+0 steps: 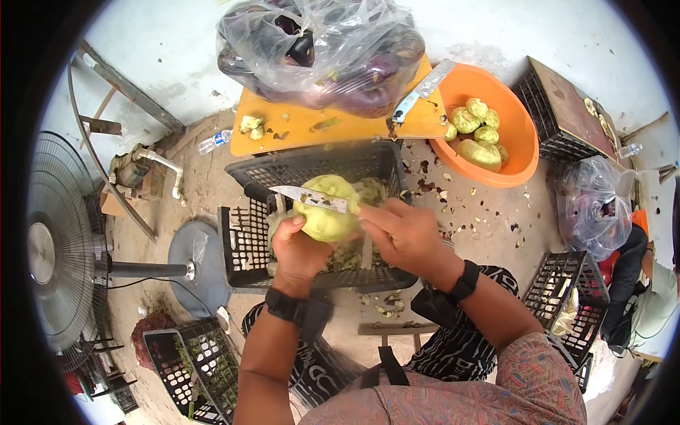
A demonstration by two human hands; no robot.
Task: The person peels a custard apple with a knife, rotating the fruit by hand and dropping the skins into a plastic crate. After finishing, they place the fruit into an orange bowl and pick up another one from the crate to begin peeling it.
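Over a black plastic crate [241,244], my left hand [303,253] holds a large, round, pale green peeled eggplant [322,225] from below, fingers wrapped round it. My right hand [407,237] is closed on a knife [319,200]; its handle is mostly hidden by the fingers. The blade lies flat across the top of the eggplant, tip pointing left, with dark bits stuck to it. Pale scraps [372,191] lie inside the crate beneath.
Ahead, a yellow board [283,138] bears a plastic bag of purple eggplants [333,64] and a cleaver [425,88]. To its right, an orange tub [520,142] holds several peeled eggplants [482,152]. A fan [57,244] stands left. Another person [655,297] sits at right.
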